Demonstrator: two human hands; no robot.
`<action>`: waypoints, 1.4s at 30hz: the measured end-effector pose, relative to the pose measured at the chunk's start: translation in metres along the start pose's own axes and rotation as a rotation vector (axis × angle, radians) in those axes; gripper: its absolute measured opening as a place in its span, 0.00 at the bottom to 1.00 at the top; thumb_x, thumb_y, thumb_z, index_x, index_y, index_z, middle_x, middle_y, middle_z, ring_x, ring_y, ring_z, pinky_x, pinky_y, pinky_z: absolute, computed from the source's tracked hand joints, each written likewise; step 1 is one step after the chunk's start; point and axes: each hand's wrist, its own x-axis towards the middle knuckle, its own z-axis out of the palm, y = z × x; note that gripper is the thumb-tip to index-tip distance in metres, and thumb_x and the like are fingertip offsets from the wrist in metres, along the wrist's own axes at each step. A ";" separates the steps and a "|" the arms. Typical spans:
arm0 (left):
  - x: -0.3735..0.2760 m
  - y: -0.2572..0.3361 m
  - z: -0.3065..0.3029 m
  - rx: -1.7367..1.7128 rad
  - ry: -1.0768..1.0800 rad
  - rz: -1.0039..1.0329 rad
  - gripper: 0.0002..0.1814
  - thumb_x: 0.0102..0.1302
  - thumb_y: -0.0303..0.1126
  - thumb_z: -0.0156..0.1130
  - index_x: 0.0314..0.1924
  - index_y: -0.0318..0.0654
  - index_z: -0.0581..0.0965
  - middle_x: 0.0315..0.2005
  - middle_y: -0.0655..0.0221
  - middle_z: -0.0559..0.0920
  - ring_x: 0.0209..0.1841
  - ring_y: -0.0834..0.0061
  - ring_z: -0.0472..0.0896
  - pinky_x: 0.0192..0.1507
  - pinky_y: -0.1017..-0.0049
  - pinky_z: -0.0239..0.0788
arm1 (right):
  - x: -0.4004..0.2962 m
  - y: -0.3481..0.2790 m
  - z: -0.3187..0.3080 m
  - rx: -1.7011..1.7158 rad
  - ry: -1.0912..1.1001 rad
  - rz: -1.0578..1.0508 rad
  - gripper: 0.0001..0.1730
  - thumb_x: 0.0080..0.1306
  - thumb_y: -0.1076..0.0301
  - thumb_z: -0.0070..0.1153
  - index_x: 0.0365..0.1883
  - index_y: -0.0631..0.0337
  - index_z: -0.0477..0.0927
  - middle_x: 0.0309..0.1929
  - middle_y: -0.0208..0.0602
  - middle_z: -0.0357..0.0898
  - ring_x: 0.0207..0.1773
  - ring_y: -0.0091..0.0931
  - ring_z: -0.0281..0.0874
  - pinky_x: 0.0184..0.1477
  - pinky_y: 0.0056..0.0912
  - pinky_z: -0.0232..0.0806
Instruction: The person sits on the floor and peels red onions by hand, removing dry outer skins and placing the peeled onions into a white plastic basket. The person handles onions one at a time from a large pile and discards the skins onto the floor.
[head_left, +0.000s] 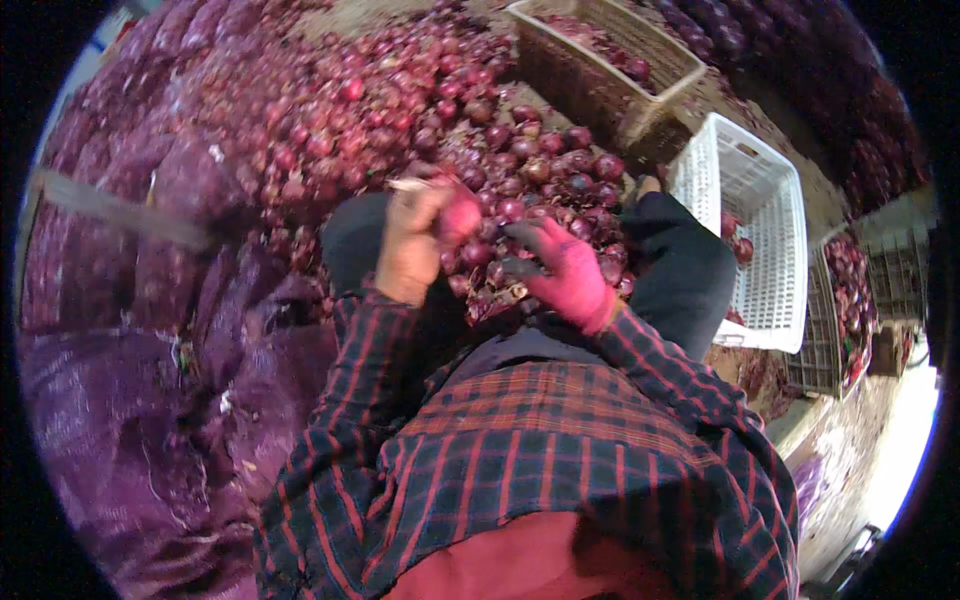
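Observation:
A red onion (460, 217) is held in my bare left hand (417, 229), above the left side of the pile. A pale, thin strip (409, 184) sticks out past the fingers; blur hides whether it is dry stalk or something else. My right hand (564, 274) wears a pink glove with dark fingertips. Its fingers are spread just right of the held onion, and nothing shows in them. Below both hands, between my knees, lie loose red onions (536, 171) with dry skins among them.
A white plastic crate (796, 262) with several onions stands right of my right knee. Beyond the pile sits a dirty beige crate (581, 56). Another crate (814, 352) of onions is at far right. Full purple mesh sacks (97, 420) crowd the left side.

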 end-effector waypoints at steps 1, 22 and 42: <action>-0.002 0.005 -0.032 0.347 0.075 0.284 0.16 0.57 0.26 0.61 0.47 0.35 0.76 0.45 0.66 0.77 0.47 0.70 0.75 0.52 0.71 0.65 | -0.003 0.004 -0.005 0.023 -0.037 -0.003 0.20 0.59 0.69 0.60 0.51 0.62 0.75 0.47 0.42 0.75 0.46 0.36 0.78 0.47 0.35 0.70; -0.219 -0.266 -0.189 0.777 -0.020 -1.085 0.21 0.64 0.34 0.52 0.57 0.40 0.70 0.41 0.45 0.79 0.46 0.44 0.77 0.46 0.55 0.68 | 0.039 0.110 0.064 0.273 -0.353 0.635 0.15 0.64 0.69 0.57 0.47 0.66 0.78 0.42 0.35 0.81 0.45 0.21 0.75 0.49 0.25 0.67; -0.035 -0.453 -0.213 0.963 0.283 -1.038 0.42 0.59 0.60 0.62 0.65 0.41 0.63 0.48 0.44 0.74 0.49 0.43 0.75 0.49 0.54 0.69 | 0.197 0.140 0.232 0.208 -0.786 0.559 0.19 0.63 0.61 0.58 0.50 0.62 0.77 0.47 0.45 0.80 0.50 0.35 0.78 0.53 0.34 0.67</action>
